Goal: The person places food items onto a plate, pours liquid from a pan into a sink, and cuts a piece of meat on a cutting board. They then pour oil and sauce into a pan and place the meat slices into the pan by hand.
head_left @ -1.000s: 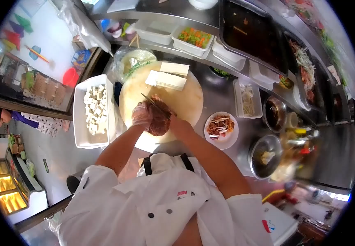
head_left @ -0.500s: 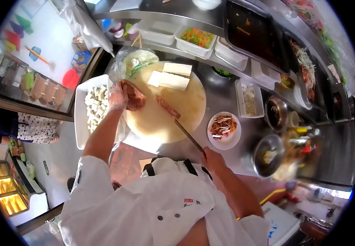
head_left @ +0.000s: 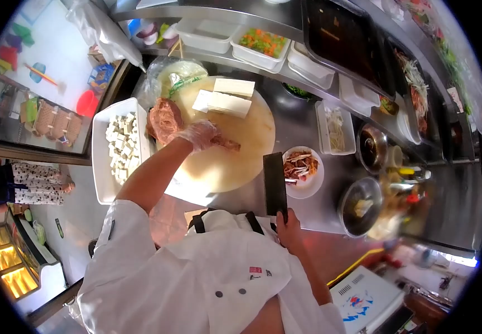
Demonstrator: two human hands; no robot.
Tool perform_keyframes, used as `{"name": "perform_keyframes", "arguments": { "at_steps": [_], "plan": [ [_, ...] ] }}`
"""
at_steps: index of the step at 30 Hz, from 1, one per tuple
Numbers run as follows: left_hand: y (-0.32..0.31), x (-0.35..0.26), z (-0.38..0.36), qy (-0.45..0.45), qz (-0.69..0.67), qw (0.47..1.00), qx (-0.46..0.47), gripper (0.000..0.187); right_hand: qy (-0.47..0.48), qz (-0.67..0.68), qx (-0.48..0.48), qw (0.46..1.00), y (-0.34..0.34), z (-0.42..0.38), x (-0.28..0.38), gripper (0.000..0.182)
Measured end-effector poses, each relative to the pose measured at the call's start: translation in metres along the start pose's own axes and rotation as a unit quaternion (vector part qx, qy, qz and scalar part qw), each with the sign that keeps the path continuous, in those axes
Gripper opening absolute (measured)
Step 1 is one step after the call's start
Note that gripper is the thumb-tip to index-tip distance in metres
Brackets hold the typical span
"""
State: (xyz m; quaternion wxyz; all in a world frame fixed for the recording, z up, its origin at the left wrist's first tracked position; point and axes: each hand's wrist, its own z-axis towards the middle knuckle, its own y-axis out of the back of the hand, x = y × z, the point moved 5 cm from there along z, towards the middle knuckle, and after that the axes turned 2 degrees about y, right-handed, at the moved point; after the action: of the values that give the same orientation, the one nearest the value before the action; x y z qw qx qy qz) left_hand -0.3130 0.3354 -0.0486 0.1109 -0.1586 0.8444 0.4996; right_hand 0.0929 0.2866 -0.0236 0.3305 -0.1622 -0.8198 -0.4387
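My left hand [head_left: 201, 136], in a clear glove, is closed over a strip of meat [head_left: 229, 145] on the round cutting board [head_left: 241, 170]. A larger chunk of meat [head_left: 164, 119] rests at the board's left edge, beside my left wrist. My right hand [head_left: 289, 225] grips a cleaver [head_left: 275, 183], held off the board's right side with its broad dark blade showing. White tofu slabs [head_left: 230, 104] lie at the back of the board. The fingertips of my left hand are partly hidden.
A tub of white cubes [head_left: 100, 161] stands left of the board. On the right are a plate of shredded food [head_left: 314, 186], a tub of white strips [head_left: 351, 142] and a metal bowl [head_left: 358, 225]. A shelf [head_left: 191, 11] with containers runs behind. Another person [head_left: 35, 183] is at far left.
My left hand has left the large chunk and moved right onto the meat strip. The cleaver has moved right, away from the strip, and its broad side now shows.
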Motion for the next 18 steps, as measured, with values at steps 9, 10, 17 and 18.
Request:
{"name": "perform_keyframes", "arguments": {
  "at_steps": [9, 10, 17, 18],
  "plan": [
    [-0.060, 0.032, -0.051, 0.075, -0.112, 0.989, -0.059, 0.064, 0.031, -0.009, 0.029, 0.999, -0.017, 0.028, 0.004, 0.026],
    [-0.050, 0.027, -0.063, 0.113, -0.061, 0.991, -0.032, 0.060, 0.035, -0.005, 0.039, 0.999, -0.021, 0.032, 0.005, 0.026],
    [-0.066, -0.035, -0.080, 0.014, -0.013, 0.980, -0.197, 0.061, 0.076, -0.082, 0.060, 0.992, -0.047, 0.055, -0.001, 0.025],
    [-0.076, -0.035, -0.075, 0.022, -0.023, 0.971, -0.236, 0.045, 0.075, -0.085, 0.061, 0.992, -0.047, 0.056, 0.002, 0.025]
  ]
}}
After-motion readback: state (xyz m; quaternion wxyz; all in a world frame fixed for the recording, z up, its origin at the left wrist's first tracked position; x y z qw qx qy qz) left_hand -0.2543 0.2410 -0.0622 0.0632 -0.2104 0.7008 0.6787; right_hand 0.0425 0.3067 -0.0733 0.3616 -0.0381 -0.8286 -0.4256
